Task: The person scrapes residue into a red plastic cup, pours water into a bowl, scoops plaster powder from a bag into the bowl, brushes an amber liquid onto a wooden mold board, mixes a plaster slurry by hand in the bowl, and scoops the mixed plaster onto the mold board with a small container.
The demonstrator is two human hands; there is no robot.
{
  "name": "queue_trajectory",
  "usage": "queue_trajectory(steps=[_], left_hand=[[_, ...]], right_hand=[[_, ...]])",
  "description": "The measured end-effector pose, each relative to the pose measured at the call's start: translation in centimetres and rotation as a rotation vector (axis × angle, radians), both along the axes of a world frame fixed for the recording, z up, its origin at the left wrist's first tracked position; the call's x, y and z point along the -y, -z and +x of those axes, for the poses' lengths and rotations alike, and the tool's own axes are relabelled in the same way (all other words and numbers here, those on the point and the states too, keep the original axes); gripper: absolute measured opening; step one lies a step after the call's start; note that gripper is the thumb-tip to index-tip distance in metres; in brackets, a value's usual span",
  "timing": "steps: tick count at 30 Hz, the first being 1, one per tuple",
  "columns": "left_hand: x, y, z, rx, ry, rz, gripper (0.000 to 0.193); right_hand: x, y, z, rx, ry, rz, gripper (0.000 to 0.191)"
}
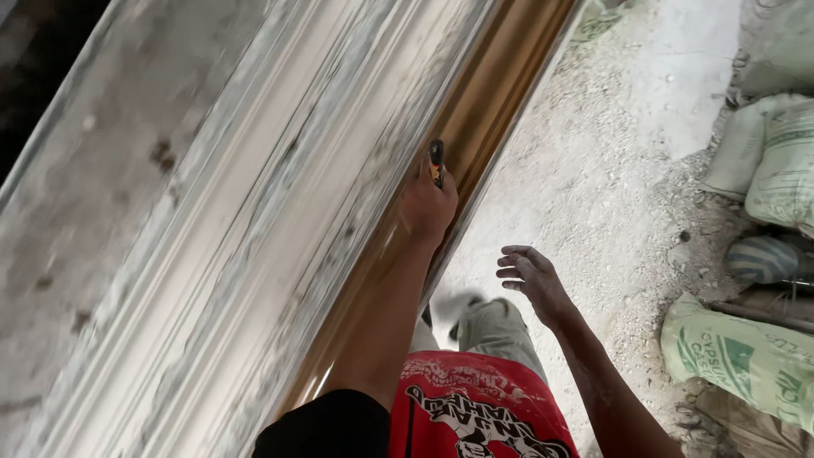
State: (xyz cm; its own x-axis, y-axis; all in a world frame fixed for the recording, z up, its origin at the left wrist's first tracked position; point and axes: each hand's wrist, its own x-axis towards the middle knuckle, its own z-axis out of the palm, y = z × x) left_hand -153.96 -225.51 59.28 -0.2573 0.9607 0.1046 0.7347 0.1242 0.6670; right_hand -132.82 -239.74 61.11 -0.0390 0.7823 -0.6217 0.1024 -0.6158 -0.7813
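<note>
Looking down from the head camera, a long moulded plaster cornice [254,229], grey-white and ribbed with parallel grooves, is seen running diagonally from lower left to upper right. Along its right edge a smooth brown strip [500,93] is shown, glossy and caramel-coloured.

The left hand [426,203] is raised against that brown strip, the arm stretched straight up from the black sleeve [326,428] at the bottom of the view. The fingers are curled tight into a fist around a small dark tool with an orange band [437,161], and its tip is held upright, poking out above the knuckles and lying against the strip. What kind of tool it is cannot be made out.

The right hand [530,280] is carried free, just to the right of the cornice's edge and lower than the left. It is held slack and empty, the fingers loosely bent and spread, the palm turned towards the cornice, nothing touched. The forearm is angled down to the lower right, dusted pale.

Below, red patterned shorts [475,407] and a bent knee are seen. Well to the right of the cornice, a dusty white floor [610,170] is shown, and filled woven sacks [763,161], grey and green, are piled at the far right edge.
</note>
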Motion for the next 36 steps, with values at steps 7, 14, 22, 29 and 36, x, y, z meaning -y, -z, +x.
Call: queue_trajectory(steps=[7,14,22,29,36], left_hand=[[-18.3,0.7,11.1,0.034,-0.049,0.082,0.039],[-37.1,1.3,22.4,-0.017,-0.072,0.132,0.040],[-53.0,1.6,32.5,0.161,-0.134,-0.159,0.033],[-52.8,0.3,26.9,0.185,0.011,-0.027,0.035],[-34.1,-2.9,18.4,-0.016,-0.117,-0.056,0.046]], right_hand=[[-16.7,3.9,8.5,-0.107,0.114,-0.036,0.045],[-33.8,8.4,16.0,-0.098,0.065,-0.054,0.036],[-45.3,7.7,23.9,-0.028,-0.009,-0.033,0.036],[-46.6,5.6,26.9,-0.034,-0.111,-0.021,0.043],[-44.9,3.2,26.2,-0.049,-0.663,-0.084,0.045]])
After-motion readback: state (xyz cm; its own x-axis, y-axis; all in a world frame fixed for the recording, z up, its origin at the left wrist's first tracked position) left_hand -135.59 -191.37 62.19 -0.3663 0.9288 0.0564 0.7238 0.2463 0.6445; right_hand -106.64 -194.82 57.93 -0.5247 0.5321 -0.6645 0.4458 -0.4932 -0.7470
